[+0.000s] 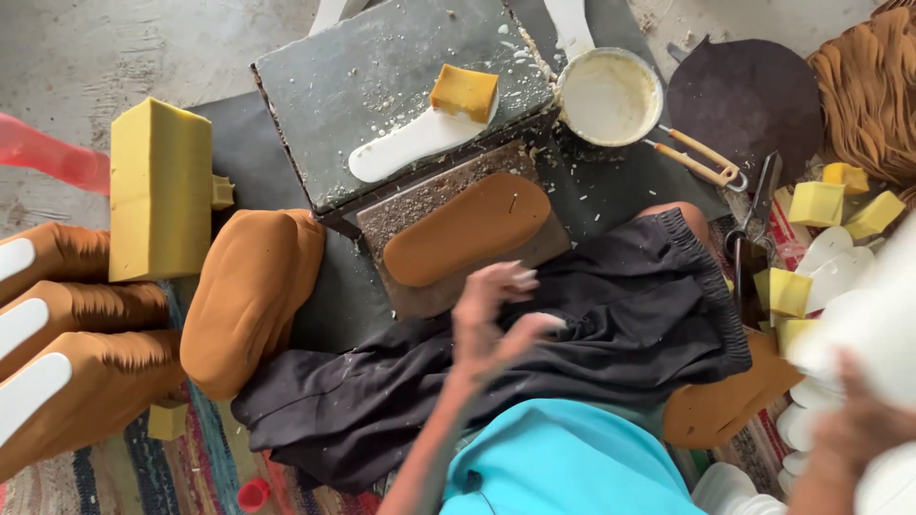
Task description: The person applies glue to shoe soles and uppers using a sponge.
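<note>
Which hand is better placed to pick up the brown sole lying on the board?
Probably the left. The left hand hovers open just below the brown sole, over the black shorts. The right hand is far off at the frame's edge, by blurred white insoles.

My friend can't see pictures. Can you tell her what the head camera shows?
A seated person's left hand hovers, fingers spread, beside a brown sole-shaped piece on a board, while the blurred right hand holds white pieces. Ahead, a grey slab carries a white insole and a yellow sponge, beside a bowl of pale glue.
</note>
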